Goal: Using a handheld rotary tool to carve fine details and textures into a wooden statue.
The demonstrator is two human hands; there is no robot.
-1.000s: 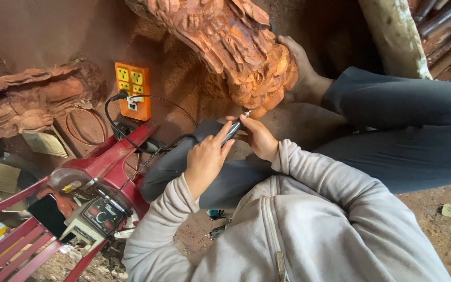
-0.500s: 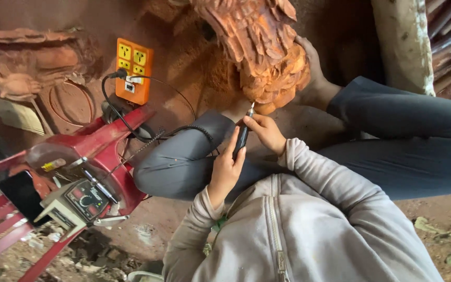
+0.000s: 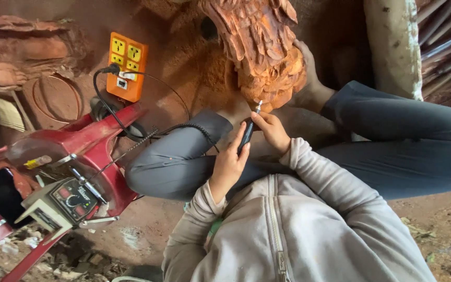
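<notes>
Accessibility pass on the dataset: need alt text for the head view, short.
A seated person holds a slim black rotary handpiece in both hands, left hand and right hand, its tip against the lower edge of a reddish scaled wood carving. To the left, an orange power strip and a red chair bearing a control box.

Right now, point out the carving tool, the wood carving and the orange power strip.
carving tool (image 3: 247, 134): head view, on its dark handle between both hands.
wood carving (image 3: 263, 52): head view, on its scaled middle.
orange power strip (image 3: 126, 67): head view, on its face, among the sockets.
</notes>
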